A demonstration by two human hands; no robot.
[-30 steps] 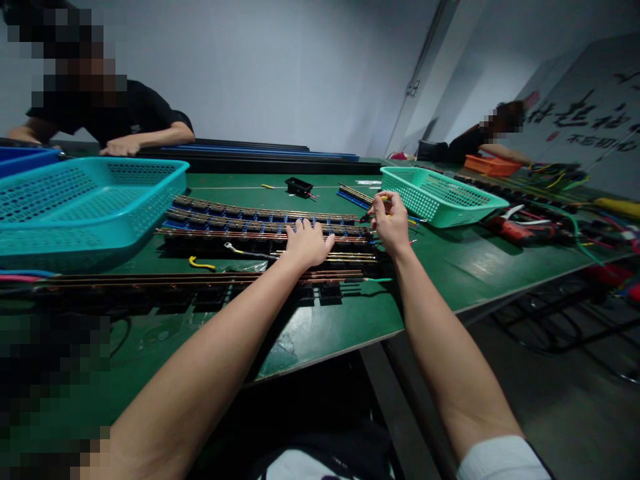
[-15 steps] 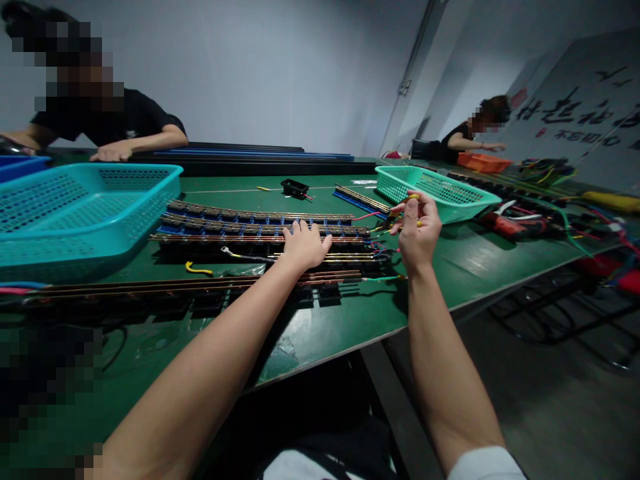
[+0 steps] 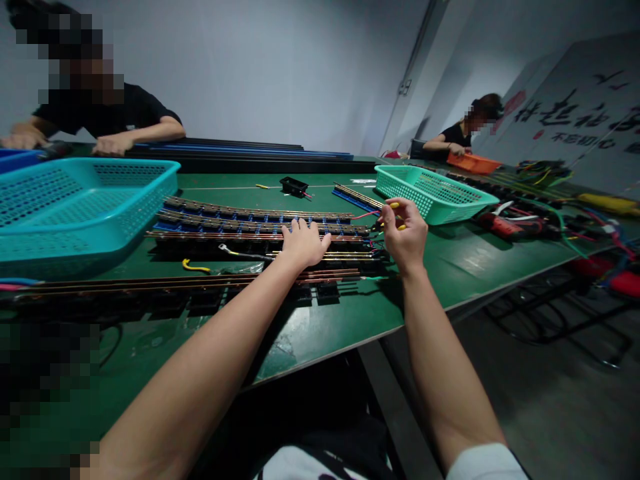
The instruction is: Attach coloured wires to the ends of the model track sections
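Note:
My left hand (image 3: 304,245) lies with spread fingers across a row of conductor-rail strips (image 3: 225,227), long metal bars on blue and black bases. In my right hand (image 3: 407,240) are small yellow-handled pliers (image 3: 395,205), their dark jaws pointing left toward the wires at the strips' right ends. Whether the jaws touch a wire cannot be made out. A red wire (image 3: 367,215) sticks out from the rear strip. Nearer me, another long rail strip (image 3: 125,285) passes under my left forearm. A black cable with a metal lug (image 3: 245,255) rests beside the row.
A turquoise basket (image 3: 90,230) stands at left, a green basket (image 3: 440,207) at right. Red-handled tools (image 3: 507,225) and loose wires lie beyond it. A short yellow piece (image 3: 195,268) and a black box (image 3: 294,186) are on the green table (image 3: 310,340). Two co-workers sit at the far side.
My right hand has moved left and slightly down with the pliers, closer to the strips' ends. My left hand has stayed in place. The far-right co-worker's hand now reaches the orange basket.

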